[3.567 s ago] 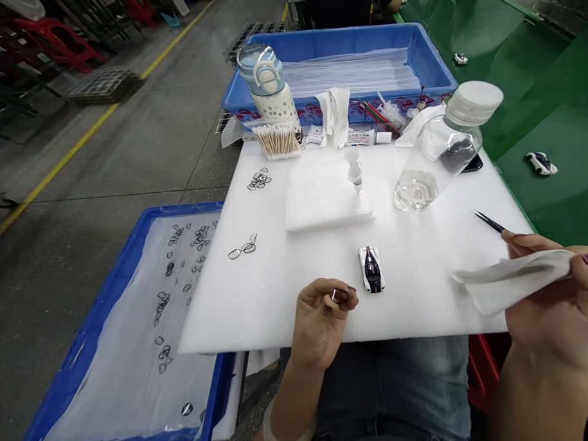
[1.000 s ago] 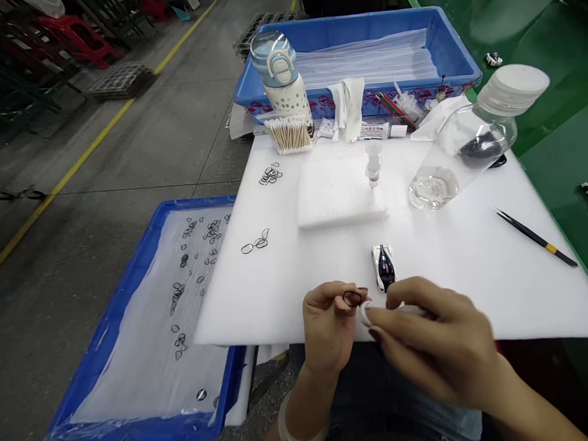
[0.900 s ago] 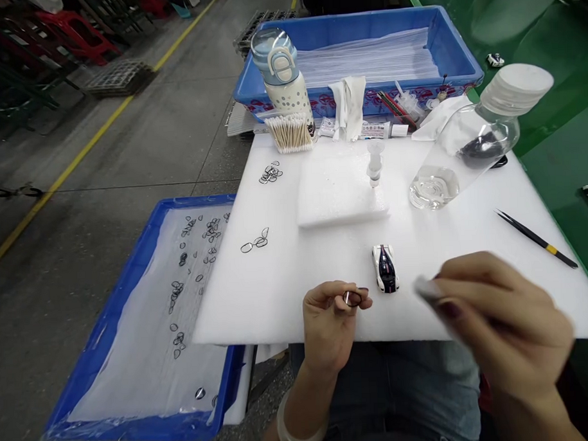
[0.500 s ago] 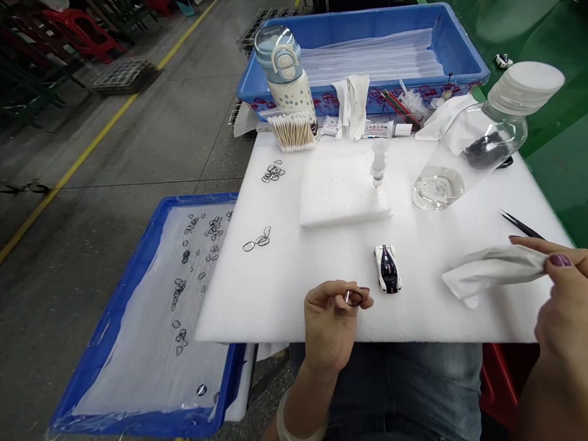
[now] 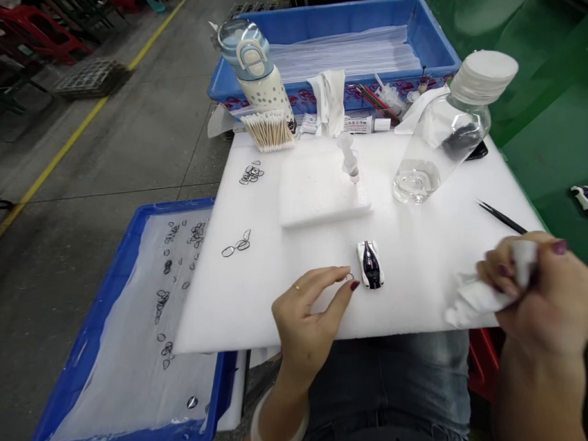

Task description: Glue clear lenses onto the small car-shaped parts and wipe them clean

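The right hand point(image 5: 542, 295) now clenches the cloth point(image 5: 470, 299), which hung loose half a second ago. The left hand point(image 5: 304, 323) pinches the small ring point(image 5: 350, 276), newly tipped almost edge-on, above the desk point(image 5: 413, 309), just beside the toy car point(image 5: 371, 265). Cloth and ring are well apart, so wiping seems paused.

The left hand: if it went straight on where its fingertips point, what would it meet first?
Probably the white toy car, just ahead of the left hand; depth is unclear, so it might pass above.
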The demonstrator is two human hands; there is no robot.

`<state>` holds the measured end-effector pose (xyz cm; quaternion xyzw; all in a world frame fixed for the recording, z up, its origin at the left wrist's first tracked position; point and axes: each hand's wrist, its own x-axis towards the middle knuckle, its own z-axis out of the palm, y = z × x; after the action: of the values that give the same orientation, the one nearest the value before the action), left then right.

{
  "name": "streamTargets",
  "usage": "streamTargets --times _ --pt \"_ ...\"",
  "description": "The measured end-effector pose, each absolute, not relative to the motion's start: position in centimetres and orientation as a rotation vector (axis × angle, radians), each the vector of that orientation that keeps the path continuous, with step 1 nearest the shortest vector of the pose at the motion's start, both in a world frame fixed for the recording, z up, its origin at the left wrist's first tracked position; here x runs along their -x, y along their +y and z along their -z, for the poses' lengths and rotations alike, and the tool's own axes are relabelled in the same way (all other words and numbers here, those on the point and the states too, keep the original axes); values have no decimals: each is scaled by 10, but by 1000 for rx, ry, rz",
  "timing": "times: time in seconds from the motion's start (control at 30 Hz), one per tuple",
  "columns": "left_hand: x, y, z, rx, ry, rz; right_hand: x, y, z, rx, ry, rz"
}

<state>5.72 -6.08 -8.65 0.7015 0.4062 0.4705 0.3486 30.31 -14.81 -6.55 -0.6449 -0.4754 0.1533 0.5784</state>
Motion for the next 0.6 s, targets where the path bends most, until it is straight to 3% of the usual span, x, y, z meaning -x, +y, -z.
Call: streamTargets --times 0.17,0.6 --pt "-80 -60 90 -2296 1008 -1275 -259 -124 63 1581 -1044 -858" --pt "-86 -58 97 -2372 975 -1140 -249 -108 74 1818 -1598 -673"
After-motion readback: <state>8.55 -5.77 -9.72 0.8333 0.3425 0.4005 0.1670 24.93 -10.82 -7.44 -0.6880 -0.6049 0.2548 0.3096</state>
